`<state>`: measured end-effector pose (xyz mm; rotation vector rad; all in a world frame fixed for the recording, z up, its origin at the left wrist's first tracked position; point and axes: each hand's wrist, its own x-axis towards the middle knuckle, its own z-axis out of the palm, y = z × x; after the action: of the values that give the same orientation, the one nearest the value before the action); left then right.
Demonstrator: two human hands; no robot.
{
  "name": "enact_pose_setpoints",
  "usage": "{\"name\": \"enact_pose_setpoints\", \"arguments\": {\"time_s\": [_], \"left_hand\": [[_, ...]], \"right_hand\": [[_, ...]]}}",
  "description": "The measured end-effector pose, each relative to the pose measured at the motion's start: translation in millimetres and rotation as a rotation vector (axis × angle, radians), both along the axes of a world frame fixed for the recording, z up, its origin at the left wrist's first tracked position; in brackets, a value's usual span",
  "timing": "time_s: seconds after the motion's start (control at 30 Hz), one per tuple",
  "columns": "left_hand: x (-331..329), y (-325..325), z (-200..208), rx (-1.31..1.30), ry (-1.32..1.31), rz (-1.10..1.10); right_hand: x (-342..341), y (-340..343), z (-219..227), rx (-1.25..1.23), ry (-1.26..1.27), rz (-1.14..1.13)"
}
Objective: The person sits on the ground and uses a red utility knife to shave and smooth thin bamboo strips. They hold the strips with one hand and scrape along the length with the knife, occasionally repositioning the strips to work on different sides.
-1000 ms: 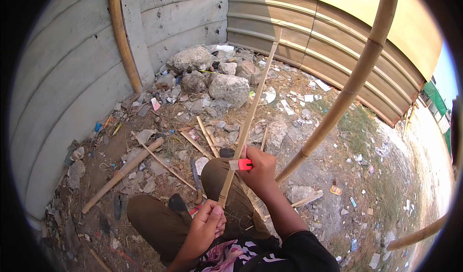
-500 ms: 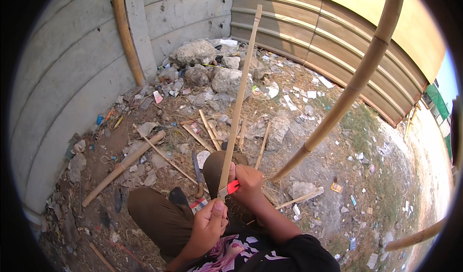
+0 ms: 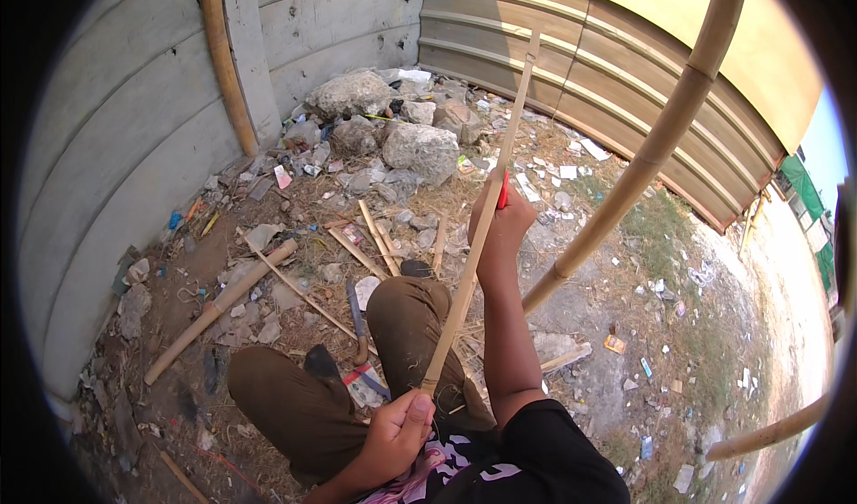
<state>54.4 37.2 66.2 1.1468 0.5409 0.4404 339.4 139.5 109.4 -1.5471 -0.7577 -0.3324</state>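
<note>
A long, thin bamboo strip [image 3: 461, 308] slants up and away from my lap. Its near end is pinched between the thumb and fingers of my left hand [image 3: 400, 433], low in front of my body. My right hand [image 3: 506, 227] is closed around a red-handled knife [image 3: 503, 190] partway up the strip, the arm stretched forward. The knife lies against the strip; most of it, including its blade, is hidden by the fingers and the strip. A machete [image 3: 355, 312] with a brown handle lies on the ground beside my knee.
Several split bamboo pieces [image 3: 359, 252] lie ahead of my knees. A thick bamboo length [image 3: 219, 309] rests at left. One bamboo pole [image 3: 632, 178] rises close by on the right. Rocks [image 3: 420, 151], litter, a concrete wall [image 3: 134, 147] and a ribbed metal fence [image 3: 625, 93] stand beyond.
My right hand and the red-handled knife have moved away from my left hand, up along the strip. The strip's far end has swung right; the left hand has shifted slightly lower.
</note>
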Motion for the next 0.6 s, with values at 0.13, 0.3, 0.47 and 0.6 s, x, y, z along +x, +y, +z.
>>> {"name": "enact_pose_setpoints", "arguments": {"time_s": [0.13,0.3,0.47,0.6], "left_hand": [[2,11,7,-0.006,-0.045,0.017],[1,25,16,-0.072,-0.100,0.058],[5,29,31,-0.028,-0.127,0.086],[8,27,33,-0.057,-0.156,0.076]], "right_hand": [[13,10,25,-0.001,-0.175,0.079],[-69,-40,-28,-0.010,-0.399,0.348],[-118,-68,-57,-0.001,-0.365,0.447],[-110,-68,-68,-0.044,-0.379,0.492]]}}
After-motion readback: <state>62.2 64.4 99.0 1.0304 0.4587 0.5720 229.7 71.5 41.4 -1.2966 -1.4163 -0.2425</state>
